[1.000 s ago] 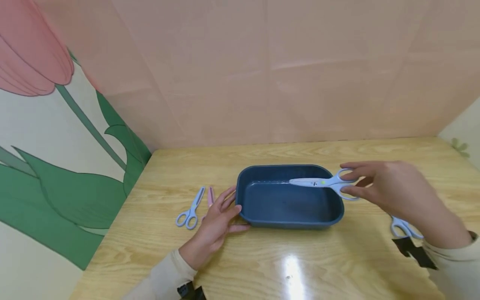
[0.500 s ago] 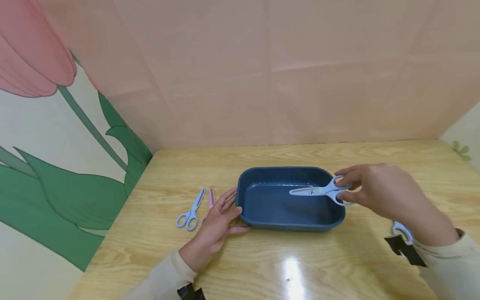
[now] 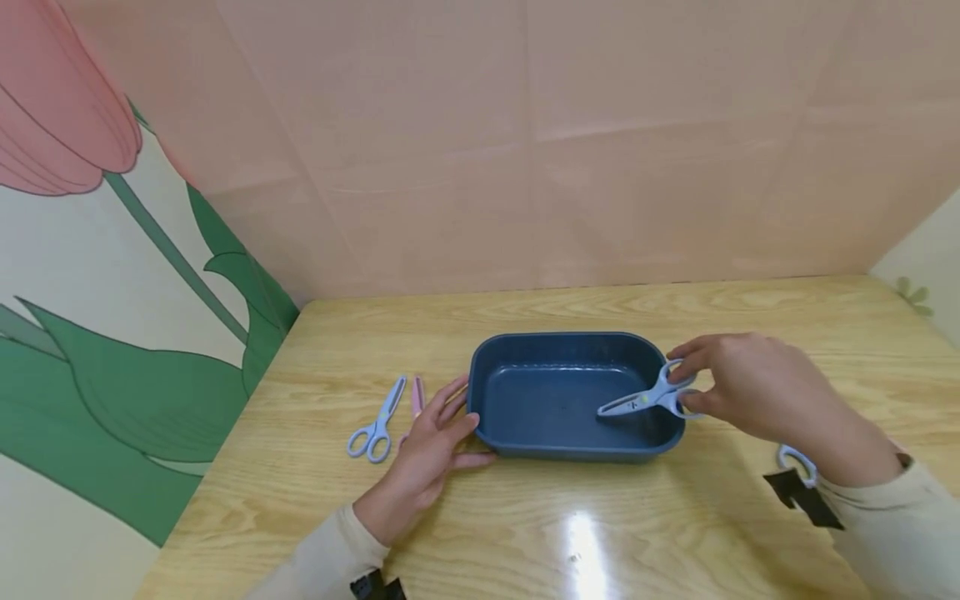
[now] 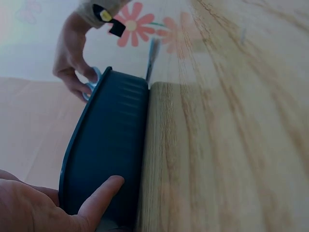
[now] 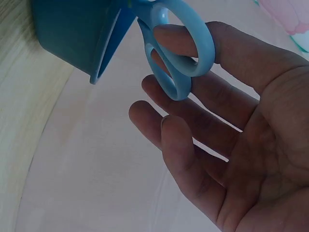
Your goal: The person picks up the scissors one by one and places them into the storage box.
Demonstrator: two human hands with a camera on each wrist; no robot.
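A dark blue rectangular dish stands on the table. My left hand rests against its left end, fingers fairly straight and the thumb at the rim; in the left wrist view, one finger touches the outer wall. My right hand holds light blue scissors by their handles over the right end of the dish. The blades point left and down inside it. In the right wrist view, a finger passes through one handle loop, while the other fingers are spread below.
Another pair of light blue scissors lies left of the dish, beside pink scissors partly hidden by my left hand. More light blue scissors lie under my right wrist. A pink wall rises behind the table.
My right hand has come slightly left and down, and the scissors' blades have tilted from above the dish down into its right half. My left hand stays at the dish's left end.
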